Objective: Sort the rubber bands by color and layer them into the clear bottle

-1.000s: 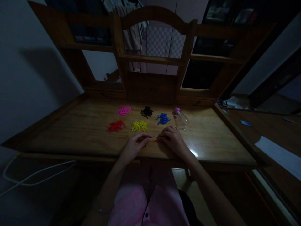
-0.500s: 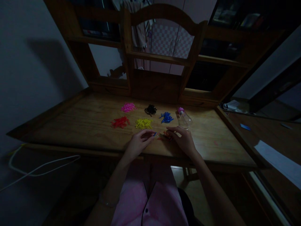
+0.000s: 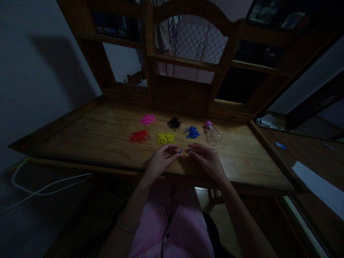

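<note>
Small thin coloured pieces, too dim to name by kind, lie heaped by colour on the wooden desk. My left hand [image 3: 163, 157] pinches a small blue piece [image 3: 180, 151] between thumb and fingertips. Facing it, my right hand [image 3: 206, 157] has its fingertips closed on what looks like another blue piece [image 3: 189, 149]. Between and below the fingertips are a few orange and yellow pieces [image 3: 185, 154], partly hidden by the right hand. Just beyond the hands are the yellow heap [image 3: 166, 138] and the blue heap [image 3: 192, 132].
Farther back are a red heap [image 3: 139, 136], a pink heap [image 3: 148, 119] and a black heap [image 3: 174, 123]. A clear bulb-shaped bottle [image 3: 213, 135] with a pink cap lies right of the blue heap. Wooden shelving [image 3: 182, 64] rises behind the desk [image 3: 86, 132]. A white cable [image 3: 53, 188] hangs at left.
My right hand has moved left from over the orange pieces, and its fingertips are now close to my left hand's. The left hand still pinches the blue piece. The view has shifted slightly.
</note>
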A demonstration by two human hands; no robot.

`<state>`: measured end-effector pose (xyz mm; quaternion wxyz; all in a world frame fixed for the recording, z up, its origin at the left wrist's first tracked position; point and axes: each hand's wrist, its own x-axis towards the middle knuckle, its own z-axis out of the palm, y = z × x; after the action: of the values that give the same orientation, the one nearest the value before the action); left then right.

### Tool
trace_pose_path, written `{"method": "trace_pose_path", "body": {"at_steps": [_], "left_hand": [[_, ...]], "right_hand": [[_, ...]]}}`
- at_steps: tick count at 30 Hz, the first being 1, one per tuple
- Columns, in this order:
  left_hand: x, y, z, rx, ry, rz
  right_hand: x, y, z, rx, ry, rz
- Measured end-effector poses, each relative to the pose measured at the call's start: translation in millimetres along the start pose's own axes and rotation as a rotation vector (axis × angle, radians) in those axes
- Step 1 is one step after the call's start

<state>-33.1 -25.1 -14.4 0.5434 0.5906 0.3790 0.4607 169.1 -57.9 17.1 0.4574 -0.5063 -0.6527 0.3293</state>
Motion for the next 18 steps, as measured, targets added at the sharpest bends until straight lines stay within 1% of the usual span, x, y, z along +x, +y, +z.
{"method": "trace_pose_path", "body": {"at_steps": [3,5,12,15,17,18], "left_hand": [[0.3,-2.0,0.3,-0.023,0.017,-0.005],[0.1,-3.4,0.1,-0.024,0.019,0.0],[0.3,-5.5,1.3,-0.007,0.017,0.016],[0.5,-5.1,2.5,-0.035,0.026,0.0],[0.4,-4.6,3.2,-0.048,0.033,-0.003],[0.2,-4.3,3.3,-0.046,0.037,0.002]], "right_hand": [[0.0,-5.1,18.6,0.089,-0.016,0.035],[2.5,-9.0,27.0,0.109,-0.014,0.045],[7.6,-18.9,39.5,0.196,-0.011,0.157],[11.9,-15.0,35.1,0.178,0.023,0.141],[24.1,-8.1,21.6,0.115,0.075,0.116],[33.7,-3.3,11.7,0.056,0.136,0.096]]}}
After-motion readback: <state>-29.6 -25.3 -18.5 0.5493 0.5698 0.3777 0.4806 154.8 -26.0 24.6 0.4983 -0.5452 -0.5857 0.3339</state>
